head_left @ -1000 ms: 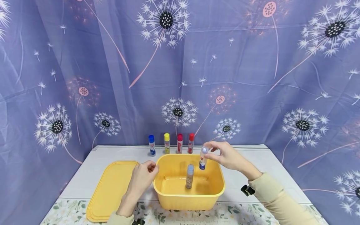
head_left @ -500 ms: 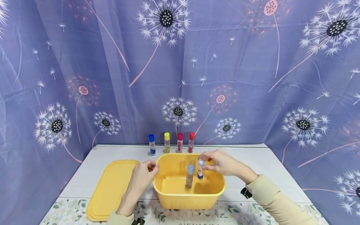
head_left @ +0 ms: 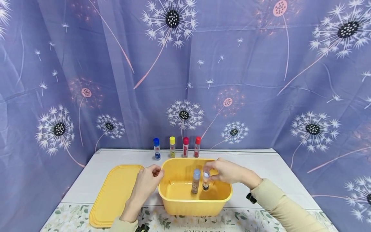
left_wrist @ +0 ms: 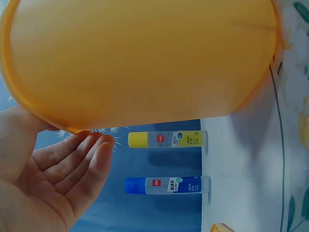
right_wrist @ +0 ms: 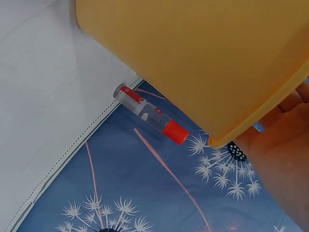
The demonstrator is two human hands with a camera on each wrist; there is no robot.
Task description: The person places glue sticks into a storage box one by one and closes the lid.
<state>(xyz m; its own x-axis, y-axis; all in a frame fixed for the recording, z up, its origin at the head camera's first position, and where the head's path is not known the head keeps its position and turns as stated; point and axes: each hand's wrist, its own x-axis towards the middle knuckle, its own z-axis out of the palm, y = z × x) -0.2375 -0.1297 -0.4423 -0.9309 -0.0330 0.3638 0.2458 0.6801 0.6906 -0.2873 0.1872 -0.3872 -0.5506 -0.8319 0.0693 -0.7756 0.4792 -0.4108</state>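
My right hand (head_left: 227,172) reaches over the right side of the yellow plastic box (head_left: 191,208). Between thumb and fingers it holds the top of a liquid glue bottle (head_left: 205,184) with a pale cap, upright inside the box. Just left of it stands another glue bottle (head_left: 195,186) with a pale blue cap. At the box's left rim, my left hand (head_left: 145,183) pinches the edge, and in the left wrist view its fingers (left_wrist: 89,164) curl under that rim. The box wall hides the held bottle from the right wrist view.
Behind the box stand glue bottles with blue (head_left: 156,149), yellow (head_left: 172,148), dark pink (head_left: 185,148) and red (head_left: 197,147) caps. A yellow lid (head_left: 116,193) lies left of the box. A dandelion-print curtain (head_left: 150,106) hangs behind the white table (head_left: 252,190).
My right hand has lowered the glue bottle into the box and shifted it left, closer to the standing one. The left hand stays at the rim.
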